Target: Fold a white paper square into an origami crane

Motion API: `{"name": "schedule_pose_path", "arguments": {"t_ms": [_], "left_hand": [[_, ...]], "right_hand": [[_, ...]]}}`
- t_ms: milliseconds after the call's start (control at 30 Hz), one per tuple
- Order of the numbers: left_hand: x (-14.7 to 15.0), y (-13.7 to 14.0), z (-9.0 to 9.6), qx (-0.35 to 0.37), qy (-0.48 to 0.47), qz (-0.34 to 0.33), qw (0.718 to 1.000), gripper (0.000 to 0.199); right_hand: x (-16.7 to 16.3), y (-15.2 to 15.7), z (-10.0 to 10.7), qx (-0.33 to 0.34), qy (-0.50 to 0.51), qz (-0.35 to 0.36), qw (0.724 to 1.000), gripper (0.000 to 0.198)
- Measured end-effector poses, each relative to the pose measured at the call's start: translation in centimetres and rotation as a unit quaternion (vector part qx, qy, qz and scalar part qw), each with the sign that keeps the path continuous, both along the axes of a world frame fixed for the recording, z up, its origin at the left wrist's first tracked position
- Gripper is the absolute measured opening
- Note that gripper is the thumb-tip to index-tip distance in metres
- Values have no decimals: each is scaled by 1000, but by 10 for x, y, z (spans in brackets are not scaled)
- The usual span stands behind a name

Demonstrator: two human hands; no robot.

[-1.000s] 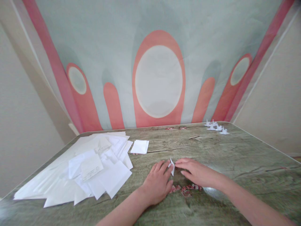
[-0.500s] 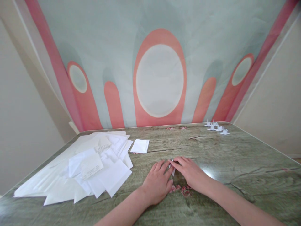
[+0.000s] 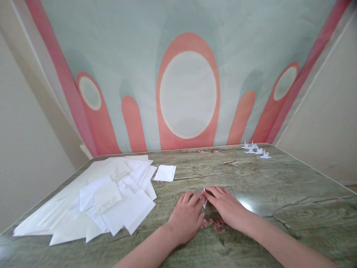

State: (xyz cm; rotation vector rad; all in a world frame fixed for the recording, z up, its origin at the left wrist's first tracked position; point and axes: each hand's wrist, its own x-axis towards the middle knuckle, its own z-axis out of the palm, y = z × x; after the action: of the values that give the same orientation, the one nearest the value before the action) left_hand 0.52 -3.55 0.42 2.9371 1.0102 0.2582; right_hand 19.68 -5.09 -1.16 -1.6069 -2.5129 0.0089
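"What's past the table [image 3: 309, 182]?"
"A grey-green backdrop [image 3: 139, 56] with a tall coral arch [image 3: 188, 41] in the middle and a big pale oval [image 3: 188, 93] inside it."
"And to either side?"
"A shorter, plain left arch [image 3: 134, 123] and a matching right arch [image 3: 242, 115]. Farther out, each side has a leaning coral shape with a small pale oval. Pink bands run down the left and right edges."
"Then walls?"
"Plain and light: left wall [image 3: 25, 130], right wall [image 3: 323, 119]."
"How's the tabletop?"
"Wood-grained, with dark crack lines [image 3: 306, 207] on the right, reddish blossoms [image 3: 219, 226] near, smaller ones far, and a bright glare [image 3: 247, 204] right of centre."
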Motion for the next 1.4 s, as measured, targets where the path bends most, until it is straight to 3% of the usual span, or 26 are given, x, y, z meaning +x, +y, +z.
{"name": "schedule_pose_path", "arguments": {"t_ms": [433,733,1400], "left_hand": [[1,0,2,-8,6,-1,1000,43],[1,1,1,-5,-2,-2,1000,43],[1,0,6,-22,-9,-10,1000,44]], "right_hand": [[-3,1,-5,36,-22,-7,999,48],[-2,1,-6,12,-15,0,1000,49],[-10,7,-9,49,-49,-47,997,39]]}}
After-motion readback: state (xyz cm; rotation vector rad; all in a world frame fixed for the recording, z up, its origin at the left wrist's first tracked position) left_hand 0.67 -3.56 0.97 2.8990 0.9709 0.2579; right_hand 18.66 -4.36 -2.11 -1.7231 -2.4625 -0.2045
